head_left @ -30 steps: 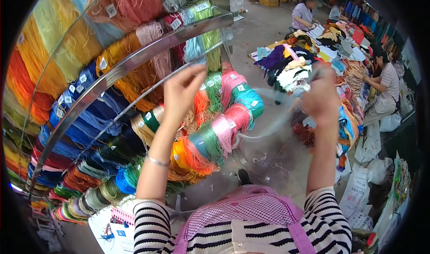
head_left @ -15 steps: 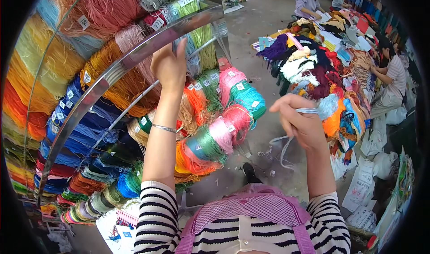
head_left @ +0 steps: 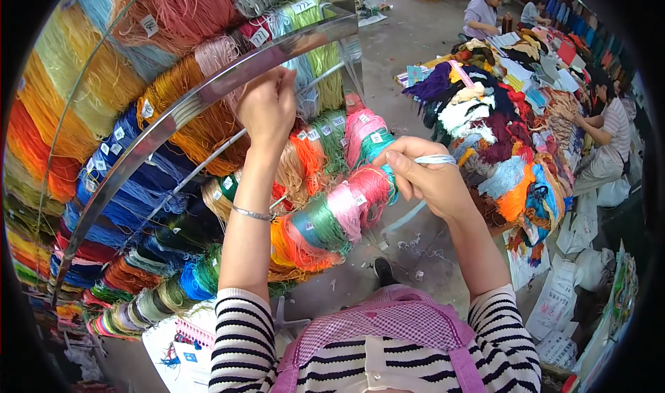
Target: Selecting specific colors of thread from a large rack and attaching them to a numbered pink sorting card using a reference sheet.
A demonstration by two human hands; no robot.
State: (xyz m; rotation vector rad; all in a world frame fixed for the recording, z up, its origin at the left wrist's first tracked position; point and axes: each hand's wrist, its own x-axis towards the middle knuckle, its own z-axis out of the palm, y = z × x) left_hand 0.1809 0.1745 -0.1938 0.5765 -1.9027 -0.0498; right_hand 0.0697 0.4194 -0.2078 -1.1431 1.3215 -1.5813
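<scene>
My left hand [head_left: 267, 109] is up at the rack, just below the curved metal rail [head_left: 208, 84]. Its fingers are curled closed in front of the hanging thread skeins; whatever they hold is hidden. A pale blue-white bundle of thread [head_left: 435, 159] loops over the fingers of my right hand [head_left: 422, 178]. That hand is closed, thumb against forefinger, beside the teal skein [head_left: 377, 143] and the coral-pink skein [head_left: 367, 185]. A loose pale end of the thread trails beneath it, blurred. Nearest my left hand hang light-blue and lime-green skeins [head_left: 315, 64] with paper tags.
Skeins of many colours, such as blue [head_left: 135, 178] and golden brown [head_left: 187, 95], fill the tiered round rack on the left. A thin metal rod [head_left: 208, 161] crosses it. Right, a table heaped with thread [head_left: 509, 178] has several people around it. White bags [head_left: 554, 296] lie lower right.
My right hand has moved left toward the rack with the pale thread. My left hand's raised thumb has folded in and its fingers have closed. The view has shifted slightly.
</scene>
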